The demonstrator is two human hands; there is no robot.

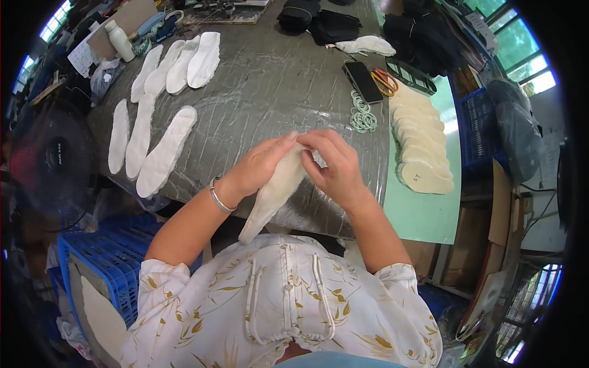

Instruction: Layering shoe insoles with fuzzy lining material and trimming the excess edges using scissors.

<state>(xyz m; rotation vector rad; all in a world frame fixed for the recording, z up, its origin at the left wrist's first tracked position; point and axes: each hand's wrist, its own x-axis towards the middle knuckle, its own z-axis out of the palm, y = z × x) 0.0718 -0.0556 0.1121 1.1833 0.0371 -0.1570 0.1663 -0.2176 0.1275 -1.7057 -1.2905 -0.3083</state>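
A cream fleecy insole (279, 190) hangs at a slant between my hands, over the table's near edge, its lower end close to my shirt. My left hand (262, 164) is closed along its left side near the top. At the upper tip, my right hand (336, 162) pinches with thumb and fingers. Left of my hands, several white fleecy insoles (165, 150) lie loosely in two groups. To the right, an overlapping row of cream insoles (427, 178) rests partly on a pale green sheet (420, 214).
Right of centre lie a phone (362, 81), orange-handled scissors (385, 83) and pale green rubber bands (363, 118). Black fabric pieces (334, 27) are stacked at the back. A white bottle (119, 41) stands far left. Below left are a fan (54, 162) and a blue crate (104, 270).
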